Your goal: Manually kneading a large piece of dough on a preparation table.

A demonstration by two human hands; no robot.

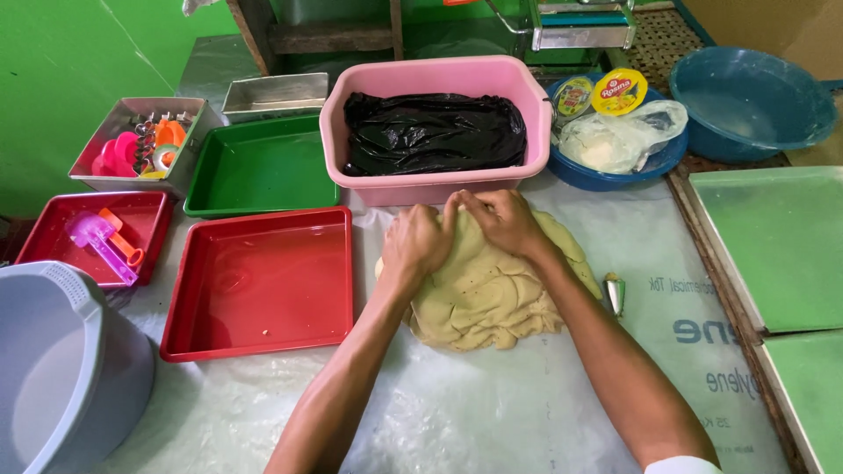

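Note:
A large lump of pale yellow dough (487, 294) lies on a clear plastic sheet (492, 404) spread over the table. My left hand (414, 240) presses on its far left part with fingers curled over the top edge. My right hand (505, 219) rests on the dough's far right part, fingers bent and gripping the upper rim beside the left hand. Both hands meet at the dough's far edge, just in front of a pink tub (369, 140) holding a black plastic bag (435, 132).
An empty red tray (263, 338) sits left of the dough, a green tray (259, 204) behind it. A smaller red tray (53, 228) holds plastic scoops. A grey bin (61, 369), a metal box of cutters (140, 145), blue bowls (755, 96), green boards (781, 246) and a small metal nozzle (615, 294) surround the area.

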